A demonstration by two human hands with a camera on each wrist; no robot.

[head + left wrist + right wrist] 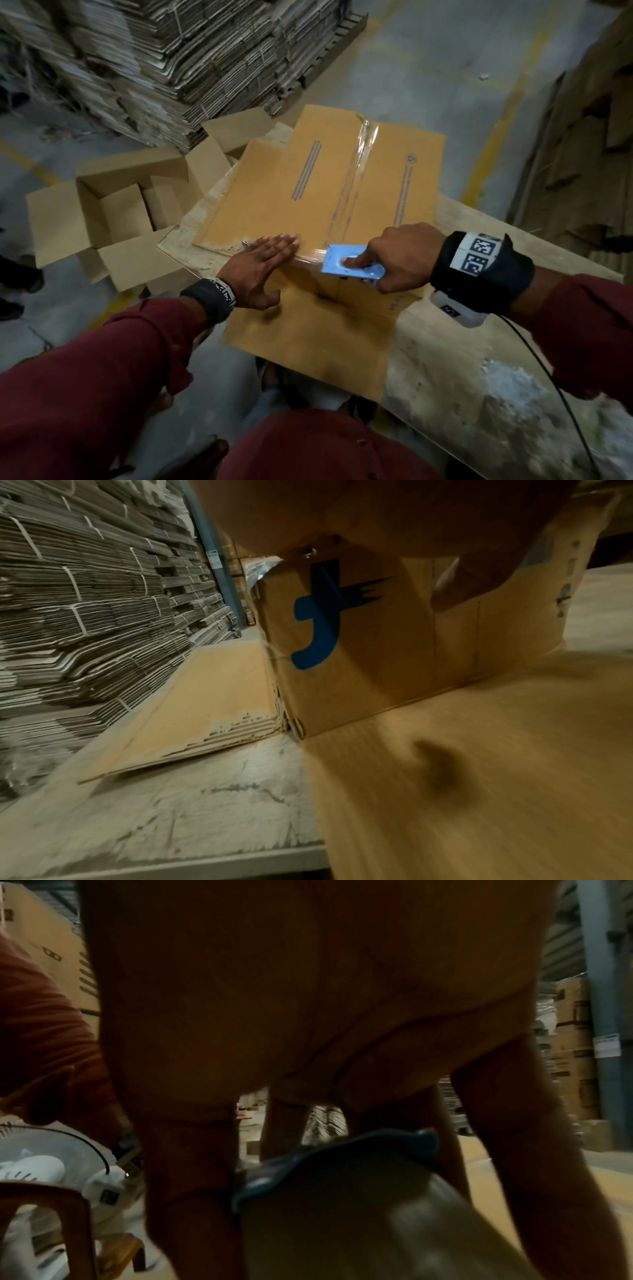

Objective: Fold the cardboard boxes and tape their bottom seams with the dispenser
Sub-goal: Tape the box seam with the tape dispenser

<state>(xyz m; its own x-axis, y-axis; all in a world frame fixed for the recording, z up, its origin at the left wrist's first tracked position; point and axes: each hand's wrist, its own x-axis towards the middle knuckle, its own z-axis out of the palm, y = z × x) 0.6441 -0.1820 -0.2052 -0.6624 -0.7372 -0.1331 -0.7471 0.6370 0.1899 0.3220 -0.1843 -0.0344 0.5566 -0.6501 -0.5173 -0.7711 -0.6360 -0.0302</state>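
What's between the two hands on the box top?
In the head view, only a short bare stretch of box edge with clear tape over it separates the flat left hand from the right hand gripping the blue dispenser.

bare tabletop (462, 359) right of box (325, 178); open cartons (102, 219) crowding left

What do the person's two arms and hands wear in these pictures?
Both arms have dark red long sleeves. The left hand is bare, with a dark wristband bearing a black-and-white code marker. The right hand is bare too; its black wristband carries larger code markers, a white device and a black cable.
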